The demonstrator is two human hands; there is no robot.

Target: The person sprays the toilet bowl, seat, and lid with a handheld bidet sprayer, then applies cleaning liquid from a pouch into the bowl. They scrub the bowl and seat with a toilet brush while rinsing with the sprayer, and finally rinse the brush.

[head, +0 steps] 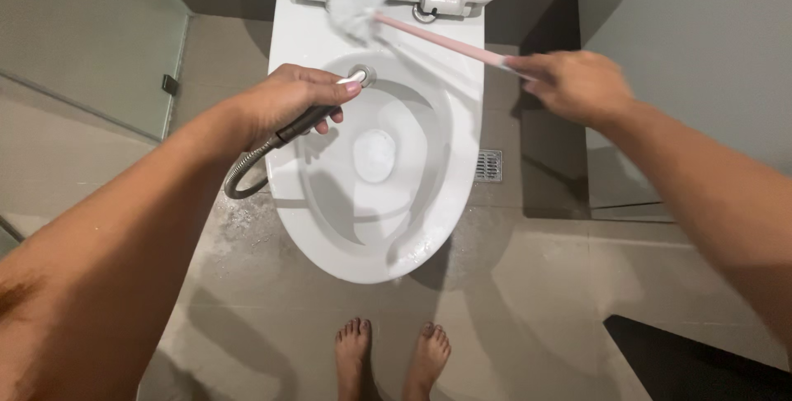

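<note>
Gripping a sprayer (342, 91), the left hand (289, 104) reaches out; right hand (577, 86) clasps a brush (429, 34).

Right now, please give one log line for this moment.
left hand: holds spray hose | right hand: holds pink brush | brush head at toilet hinge

Pink-handled white brush (429, 34) on rim, sprayer (351, 83) over bowl
</note>
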